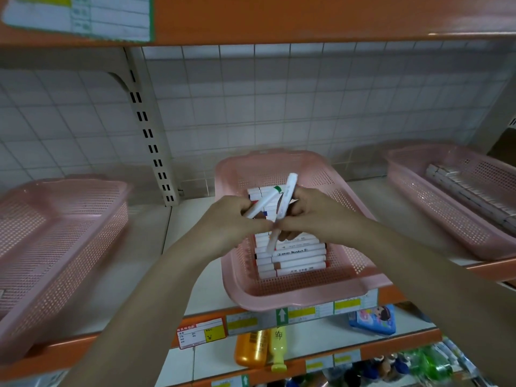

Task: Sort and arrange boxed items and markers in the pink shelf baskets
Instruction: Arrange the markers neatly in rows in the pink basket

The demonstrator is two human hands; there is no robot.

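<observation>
I hold both hands together over the middle pink basket (301, 294), because that is where the markers belong and anything I drop falls back among them; my left hand (231, 219) is curled round one white marker (264, 203) whose green-capped end points up and to the right; my right hand (315, 216) pinches another white marker (284, 202) that stands steeply, its top above my knuckles and its lower end hanging below them, blurred. The two cross between my hands, I judge because I am turning them to lie the same way as the rest; the row of markers (290, 261) under my wrists lies flat, side by side across the basket floor, caps mostly to the left, and a few more show behind my fingers at the far end. The basket sits askew on the shelf (195, 286), its near rim jutting past the orange edge, presumably pulled forward for reach. The left basket (55, 219) shows nothing inside that I can make out; the right basket (446, 208) holds a line of boxed items (469, 191) set on edge along its length, well apart from my hands. I judge the marker sorting well along, with these two yet to be laid down.
</observation>
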